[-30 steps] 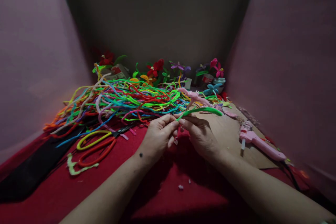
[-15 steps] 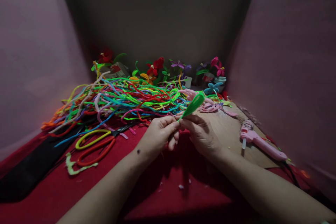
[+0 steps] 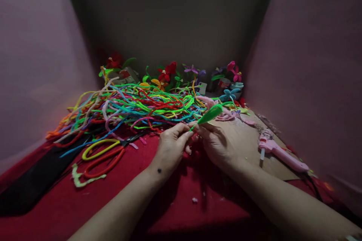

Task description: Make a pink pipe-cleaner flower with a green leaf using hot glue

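Note:
A green pipe-cleaner leaf (image 3: 210, 114) points up and to the right between my hands, above the red cloth. My left hand (image 3: 173, 146) pinches the thin stem at its lower end with thumb and forefinger. My right hand (image 3: 216, 143) is closed on the base of the leaf, close beside the left fingertips. Behind the hands lies a heaped tangle of pipe cleaners (image 3: 147, 107) in many colours. Some pink pipe-cleaner pieces (image 3: 226, 115) lie just behind the leaf.
Scissors (image 3: 104, 163) with yellow and red handles lie at left, near a black strip (image 3: 31, 184). At right a pink glue gun (image 3: 283, 154) rests on a tan board (image 3: 249, 139). Several pipe-cleaner flowers (image 3: 169, 70) stand along the back.
The leaf has tilted further over to the right, and more of its twisted stem shows between the fingers. My left hand has shifted slightly to the right.

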Motion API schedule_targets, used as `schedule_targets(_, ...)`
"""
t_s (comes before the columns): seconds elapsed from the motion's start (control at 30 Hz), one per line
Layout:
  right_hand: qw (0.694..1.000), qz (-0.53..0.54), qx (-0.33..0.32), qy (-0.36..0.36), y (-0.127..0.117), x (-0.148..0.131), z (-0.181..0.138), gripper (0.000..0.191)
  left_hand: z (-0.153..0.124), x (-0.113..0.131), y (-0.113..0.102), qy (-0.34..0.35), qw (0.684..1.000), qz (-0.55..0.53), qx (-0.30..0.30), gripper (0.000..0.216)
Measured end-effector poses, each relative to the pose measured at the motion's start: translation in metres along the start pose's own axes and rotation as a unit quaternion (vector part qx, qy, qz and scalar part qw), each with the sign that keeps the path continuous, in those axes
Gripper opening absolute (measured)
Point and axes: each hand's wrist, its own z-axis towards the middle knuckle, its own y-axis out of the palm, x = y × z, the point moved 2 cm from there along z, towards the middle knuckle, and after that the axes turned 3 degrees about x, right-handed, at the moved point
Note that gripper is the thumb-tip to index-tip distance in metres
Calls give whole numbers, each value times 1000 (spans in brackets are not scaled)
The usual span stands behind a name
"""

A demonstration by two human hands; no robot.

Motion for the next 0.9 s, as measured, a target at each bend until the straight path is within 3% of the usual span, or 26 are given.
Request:
schedule_targets(0.23,999,-2,27,-20,2,-4,0,17,-2,3,5,-9,998,-58,15,16)
schedule_targets(0.4,997,81,-6,7,8,-11,-1,11,-3,-3,5,54,997,-45,31,13)
schedule_targets(0.6,994,105,-18,21,7,-12,-2,8,-6,-5,5,105,993,21,44,12)
schedule_targets(0.73,996,90,-10,17,7,-7,1,7,-3,-2,4,37,998,-47,38,14)
schedule_targets(0.9,999,43,-7,9,5,-5,0,8,4,-3,0,-63,978,-191,-51,19)
